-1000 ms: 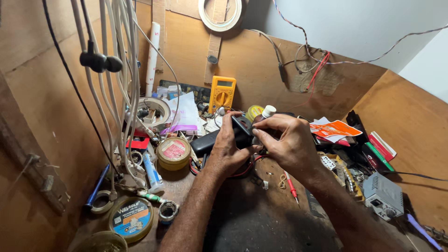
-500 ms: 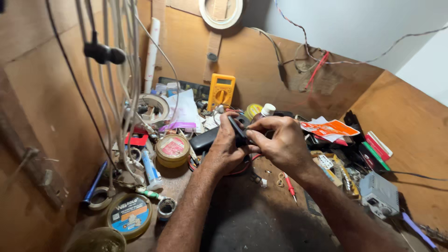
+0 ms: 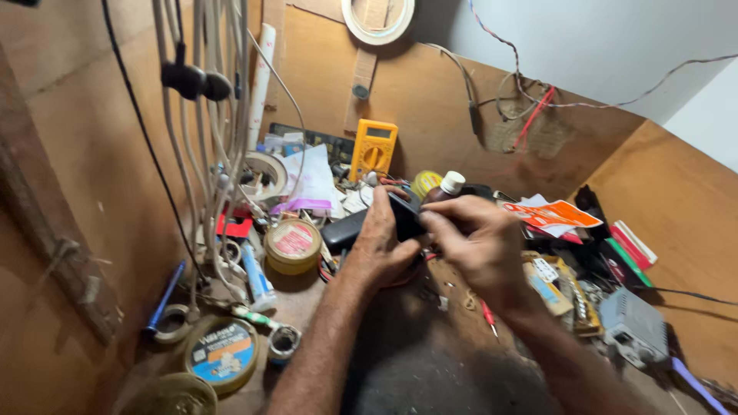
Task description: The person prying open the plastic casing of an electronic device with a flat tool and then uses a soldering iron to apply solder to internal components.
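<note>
Plywood-walled corner, cluttered wooden table [image 3: 430, 361]. Both hands meet mid-table: left hand [image 3: 380, 246] wraps the small black boxy plastic device [image 3: 403, 215] from below, right hand [image 3: 477, 246] pinches its near edge with curled fingers. Risk: smooth casing could slip from the fingertip grip into the loose parts beneath. Left of the hands, round yellow tin [image 3: 292, 244]; beyond them, yellow plastic multimeter [image 3: 373, 150].

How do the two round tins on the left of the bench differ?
The near tin has a blue and orange lid; the far tin has a red and cream one. The near tin looks wider and lies further from the left hand. Both lie flat, lids on.
</note>
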